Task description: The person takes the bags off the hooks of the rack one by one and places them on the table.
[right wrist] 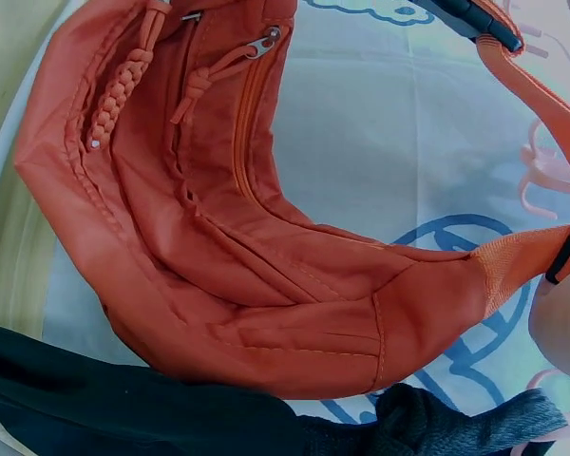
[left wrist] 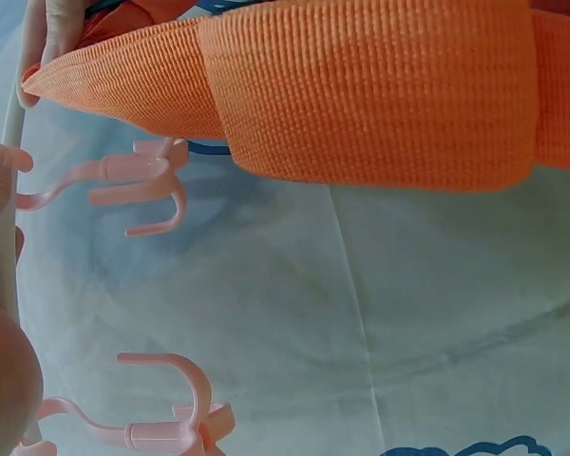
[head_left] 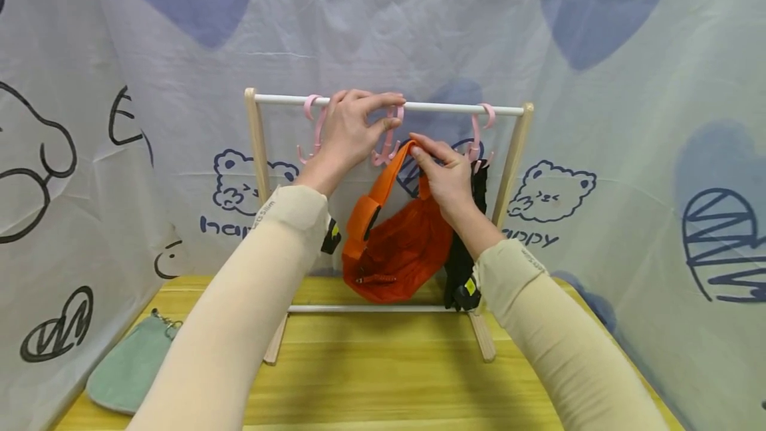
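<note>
An orange crossbody bag (head_left: 413, 238) hangs in the air in front of a small rack, its zips and braided pull showing in the right wrist view. My right hand (head_left: 447, 178) pinches the top of its orange strap (left wrist: 361, 90) between thumb and fingers, just right of the middle pink hook (head_left: 383, 157). At the rack's white rod (head_left: 445, 107), my left hand (head_left: 353, 126) holds the top of that middle hook between thumb and fingers. In the left wrist view, the hook's prongs (left wrist: 152, 180) stand apart from the strap.
Pink hooks also hang at the rod's left (head_left: 317, 132) and right (head_left: 475, 132). A black item (right wrist: 123, 389) hangs on the right side, behind the bag. On the wooden table (head_left: 383, 378), a green pouch (head_left: 131, 364) lies at the left.
</note>
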`<state>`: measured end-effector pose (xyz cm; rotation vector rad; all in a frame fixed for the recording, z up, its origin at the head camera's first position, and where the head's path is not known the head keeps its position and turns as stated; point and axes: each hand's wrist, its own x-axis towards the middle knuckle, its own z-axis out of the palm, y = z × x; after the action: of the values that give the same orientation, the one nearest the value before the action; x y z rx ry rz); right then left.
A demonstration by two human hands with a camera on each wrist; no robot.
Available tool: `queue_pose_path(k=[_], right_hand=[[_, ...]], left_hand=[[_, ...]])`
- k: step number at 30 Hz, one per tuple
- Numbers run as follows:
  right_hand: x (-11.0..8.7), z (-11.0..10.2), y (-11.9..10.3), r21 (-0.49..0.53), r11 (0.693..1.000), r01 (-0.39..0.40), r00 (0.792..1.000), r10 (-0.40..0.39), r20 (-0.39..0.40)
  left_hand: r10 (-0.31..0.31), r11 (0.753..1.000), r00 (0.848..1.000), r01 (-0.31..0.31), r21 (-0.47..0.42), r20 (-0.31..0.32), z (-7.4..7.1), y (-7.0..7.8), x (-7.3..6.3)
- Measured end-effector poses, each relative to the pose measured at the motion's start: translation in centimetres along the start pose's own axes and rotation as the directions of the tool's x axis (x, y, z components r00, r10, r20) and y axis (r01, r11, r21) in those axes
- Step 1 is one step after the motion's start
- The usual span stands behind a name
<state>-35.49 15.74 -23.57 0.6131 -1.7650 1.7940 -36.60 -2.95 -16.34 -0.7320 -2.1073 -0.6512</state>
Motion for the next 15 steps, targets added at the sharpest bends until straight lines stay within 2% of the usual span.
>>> queue_pose_path(k=[8,15], right_hand=[[-0.3,0.0,-1.0,0.013,1.0,0.009,1.0,-0.009,0.019],[-0.5,0.0,-1.5,-0.001,1.0,0.016,1.0,-0.016,0.024]], left_hand=[[-0.031,0.999,0.999,0.031,0.009,0.044,-0.8,0.1,0.0],[0.022,1.0,0.999,-0.023,0.019,0.04,-1.2,-0.5,0.0]])
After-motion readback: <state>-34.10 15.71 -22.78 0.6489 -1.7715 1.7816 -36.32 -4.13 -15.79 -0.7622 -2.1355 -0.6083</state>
